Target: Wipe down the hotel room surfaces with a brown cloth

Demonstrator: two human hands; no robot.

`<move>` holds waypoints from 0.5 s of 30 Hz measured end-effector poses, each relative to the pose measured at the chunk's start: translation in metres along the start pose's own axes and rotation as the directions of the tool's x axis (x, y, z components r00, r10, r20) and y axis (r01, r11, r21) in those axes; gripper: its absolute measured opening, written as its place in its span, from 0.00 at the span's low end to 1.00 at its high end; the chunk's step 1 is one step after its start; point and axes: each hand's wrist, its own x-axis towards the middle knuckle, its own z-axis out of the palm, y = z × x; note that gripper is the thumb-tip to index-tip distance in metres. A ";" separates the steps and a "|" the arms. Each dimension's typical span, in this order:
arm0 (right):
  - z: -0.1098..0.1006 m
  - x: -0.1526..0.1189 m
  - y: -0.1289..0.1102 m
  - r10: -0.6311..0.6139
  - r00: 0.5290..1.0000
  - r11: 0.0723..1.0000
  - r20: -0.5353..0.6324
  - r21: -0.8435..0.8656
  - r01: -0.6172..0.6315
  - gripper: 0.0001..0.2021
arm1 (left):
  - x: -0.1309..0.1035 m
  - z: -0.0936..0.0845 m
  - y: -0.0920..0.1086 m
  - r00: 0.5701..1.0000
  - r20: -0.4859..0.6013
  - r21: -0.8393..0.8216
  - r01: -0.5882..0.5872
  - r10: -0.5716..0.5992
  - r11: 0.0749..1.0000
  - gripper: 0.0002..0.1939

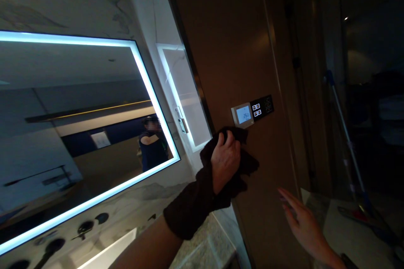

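Observation:
My left hand (225, 157) is closed on a dark cloth (248, 166) and presses it to the brown wall panel (233, 50). The cloth lies just under a lit thermostat (243, 114), and part of it wraps round my wrist and forearm. A black switch plate (261, 107) with several lit buttons adjoins the thermostat on the right. Lower right, my right hand (303, 222) is open in front of the panel, its fingers extended and holding nothing.
A mirror (94, 134) with a glowing frame fills the left, reflecting a person. Below it are black wall taps (85, 228), a white basin (110, 250) and a stone counter (206, 246). A mop with a blue and grey pole (347, 138) leans at the right.

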 end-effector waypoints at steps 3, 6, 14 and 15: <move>-0.006 -0.011 0.005 0.038 0.999 0.999 0.026 0.007 -0.038 0.20 | -0.035 0.014 0.031 0.998 0.044 -0.079 -0.035 0.039 0.996 0.10; -0.013 -0.024 0.007 0.082 0.995 0.997 0.061 0.001 -0.083 0.20 | -0.072 0.023 0.069 0.993 0.107 -0.220 -0.017 0.041 0.975 0.09; -0.018 -0.112 0.034 0.344 0.855 0.939 0.389 -0.166 -0.302 0.27 | -0.214 0.017 0.165 0.803 0.580 -0.471 0.469 -0.138 0.747 0.09; -0.016 -0.127 0.044 0.377 0.813 0.926 0.443 -0.200 -0.321 0.27 | -0.235 0.017 0.173 0.766 0.623 -0.449 0.517 -0.159 0.729 0.08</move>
